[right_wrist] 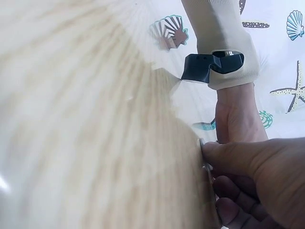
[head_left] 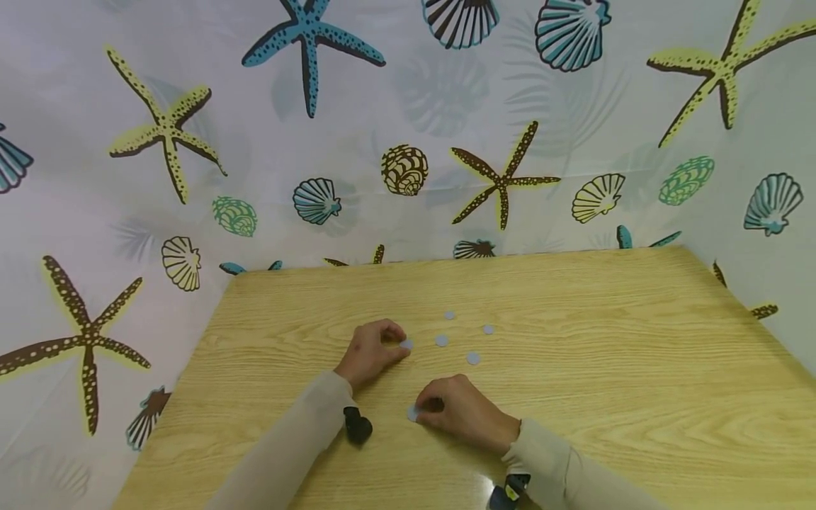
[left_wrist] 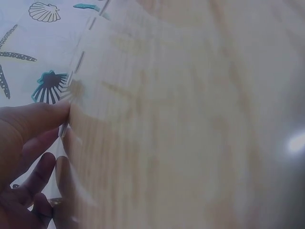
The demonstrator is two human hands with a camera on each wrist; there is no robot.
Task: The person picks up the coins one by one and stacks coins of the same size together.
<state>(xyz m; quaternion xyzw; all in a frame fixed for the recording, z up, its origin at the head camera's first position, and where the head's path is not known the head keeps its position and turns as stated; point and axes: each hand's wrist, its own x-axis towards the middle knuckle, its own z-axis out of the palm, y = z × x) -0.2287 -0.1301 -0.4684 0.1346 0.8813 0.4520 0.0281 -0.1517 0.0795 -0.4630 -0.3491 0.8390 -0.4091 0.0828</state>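
My left hand pinches a small, flat, pale round disc by its edge, thumb and forefinger curled about it, close to the tabletop. Nearer to me, my right hand holds a similar disc between thumb and forefinger, at the table surface. The left wrist view shows the left hand's disc edge-on at the fingertips. In the right wrist view, the thumb hides most of the other disc. Several loose discs lie flat beyond and to the right of my hands.
The wood-grained table extends widely to the right. A cloth printed with starfish and shells hangs behind it and along both sides. Dark wrist-worn devices sit at the cuffs of both beige sleeves.
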